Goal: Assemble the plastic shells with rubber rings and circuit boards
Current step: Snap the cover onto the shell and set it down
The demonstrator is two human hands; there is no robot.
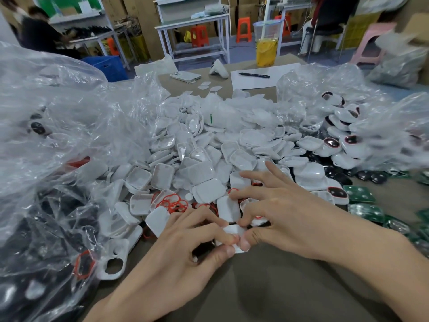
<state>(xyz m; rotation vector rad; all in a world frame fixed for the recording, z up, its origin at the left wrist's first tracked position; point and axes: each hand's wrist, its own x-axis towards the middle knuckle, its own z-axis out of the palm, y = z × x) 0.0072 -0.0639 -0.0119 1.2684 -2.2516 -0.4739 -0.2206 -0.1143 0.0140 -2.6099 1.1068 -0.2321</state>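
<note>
my left hand (185, 247) and right hand (278, 219) both pinching one white shell (232, 231), near table edge (278, 287), shell pile (197, 159) just behind.

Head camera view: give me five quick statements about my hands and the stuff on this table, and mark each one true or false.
1. The left hand and right hand both pinch one white shell. True.
2. The red rubber rings lie loose at the near edge of the shell pile. True.
3. The green circuit boards lie at the left of the table. False: they lie at the right.
4. The black pen rests on the phone. False: it lies on a paper sheet, with the phone apart to its left.
5. The cup at the far edge holds yellow liquid. True.
</note>
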